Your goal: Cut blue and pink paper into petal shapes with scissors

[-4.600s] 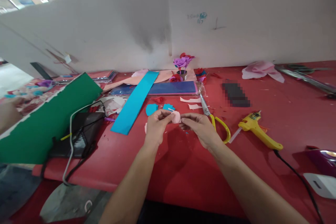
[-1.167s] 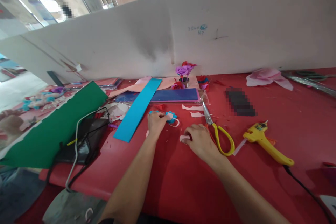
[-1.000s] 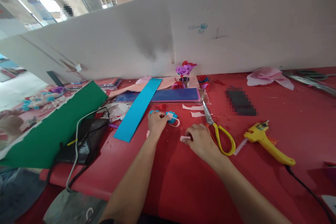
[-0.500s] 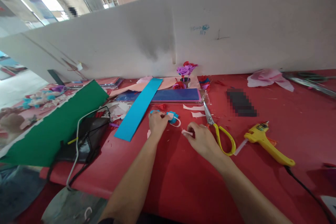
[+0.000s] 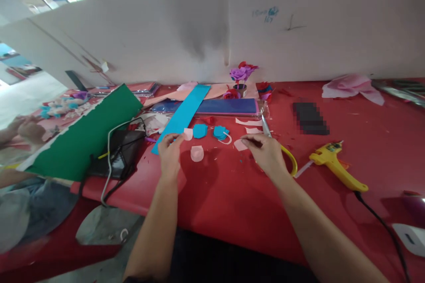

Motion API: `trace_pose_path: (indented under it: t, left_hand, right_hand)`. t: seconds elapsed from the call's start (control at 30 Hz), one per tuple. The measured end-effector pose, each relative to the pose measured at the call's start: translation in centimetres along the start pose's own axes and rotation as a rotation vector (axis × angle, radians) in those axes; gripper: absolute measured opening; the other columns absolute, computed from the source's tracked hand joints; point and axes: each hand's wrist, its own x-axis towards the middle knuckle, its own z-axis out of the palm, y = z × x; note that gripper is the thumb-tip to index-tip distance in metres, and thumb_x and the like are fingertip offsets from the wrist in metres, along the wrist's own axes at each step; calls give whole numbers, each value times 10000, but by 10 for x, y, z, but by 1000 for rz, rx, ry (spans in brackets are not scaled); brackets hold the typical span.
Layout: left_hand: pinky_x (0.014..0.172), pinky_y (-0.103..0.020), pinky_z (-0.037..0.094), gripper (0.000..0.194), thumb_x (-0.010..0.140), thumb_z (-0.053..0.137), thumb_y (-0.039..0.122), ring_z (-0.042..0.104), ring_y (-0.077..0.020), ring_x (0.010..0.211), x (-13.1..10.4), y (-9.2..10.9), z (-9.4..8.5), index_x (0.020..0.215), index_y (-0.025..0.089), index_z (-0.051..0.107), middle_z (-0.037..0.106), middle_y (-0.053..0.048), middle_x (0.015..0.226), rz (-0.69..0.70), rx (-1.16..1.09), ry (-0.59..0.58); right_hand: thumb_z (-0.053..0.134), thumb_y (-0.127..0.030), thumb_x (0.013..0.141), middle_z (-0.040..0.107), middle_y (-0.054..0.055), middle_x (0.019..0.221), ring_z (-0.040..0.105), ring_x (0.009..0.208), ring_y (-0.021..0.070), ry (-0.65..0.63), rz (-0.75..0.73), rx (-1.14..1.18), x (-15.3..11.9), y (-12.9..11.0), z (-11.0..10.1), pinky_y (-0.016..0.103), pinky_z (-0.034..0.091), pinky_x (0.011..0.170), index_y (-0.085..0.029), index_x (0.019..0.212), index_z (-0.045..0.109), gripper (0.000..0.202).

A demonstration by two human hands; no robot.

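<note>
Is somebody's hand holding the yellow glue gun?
No, the glue gun lies on the red table, to the right of the right hand, with no fingers touching it.

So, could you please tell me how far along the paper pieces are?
The blue pieces look cut already. The right hand holds a pink piece; the left hand touches another. Gluing is probably left: the piles lie apart, and the glue gun rests untouched.
</note>
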Motion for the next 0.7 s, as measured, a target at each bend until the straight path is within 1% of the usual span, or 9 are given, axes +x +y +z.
trace_pose_path:
  t: [0.07,0.1,0.13,0.2,0.27,0.37,0.5,0.57,0.7]
  left_hand:
    - [702,-286,428,111,666,663,300,556,-154,749,-18,-3,-7,637,196,636,598,-1,746,-12,41,-85]
    - [708,-289,431,100,671,660,290,562,-159,759,-28,-4,-6,628,202,641,604,-5,764,-3,87,-162]
    - [719,-297,436,95,676,660,283,569,-167,775,-38,-5,-3,619,207,651,612,-12,781,21,152,-253]
    - [770,-326,440,98,681,665,279,571,-195,833,-55,-7,6,606,216,670,626,-32,818,98,297,-386]
    - [838,-363,427,98,687,670,278,559,-222,890,-66,-9,15,606,225,685,635,-45,831,174,418,-445]
    - [854,-359,425,113,714,652,286,560,-223,910,-64,-11,16,623,229,687,643,-47,845,209,450,-429]
    - [742,-314,446,153,735,622,338,587,-200,827,-42,-21,0,666,211,673,635,-38,813,94,322,-232]
    - [714,-314,443,164,727,624,347,586,-198,784,-31,-27,-7,663,202,667,625,-37,777,44,335,-176]
    - [723,-334,435,183,723,617,344,573,-210,784,-25,-33,-7,632,188,649,619,-55,771,50,505,-202]
  right_hand:
    - [611,-297,790,732,38,860,664,801,204,19,11,35,0,1,0,321,488,744,-211,844,715,144]
    - [611,-297,789,727,37,849,662,792,201,23,19,51,0,2,0,319,488,737,-209,841,709,142]
    - [610,-299,788,722,35,837,660,773,196,22,28,70,0,3,1,314,489,724,-207,837,703,140]
    - [611,-306,785,708,29,789,648,702,178,1,47,119,0,5,3,302,485,675,-201,832,693,142]
    - [610,-317,778,687,17,712,625,623,160,-35,84,195,-1,6,6,287,476,615,-193,840,686,158]
    - [607,-315,758,658,4,623,606,562,144,-80,196,333,-1,5,10,265,469,554,-173,859,674,187]
    - [608,-272,726,662,8,616,612,561,129,-84,290,433,-2,0,12,252,480,552,-159,840,651,166]
    - [617,-261,717,667,10,622,621,574,130,-87,299,455,-2,-1,12,257,490,568,-161,831,642,153]
    - [628,-259,713,668,14,629,635,587,137,-109,307,472,-3,-1,14,272,501,581,-168,800,624,126]
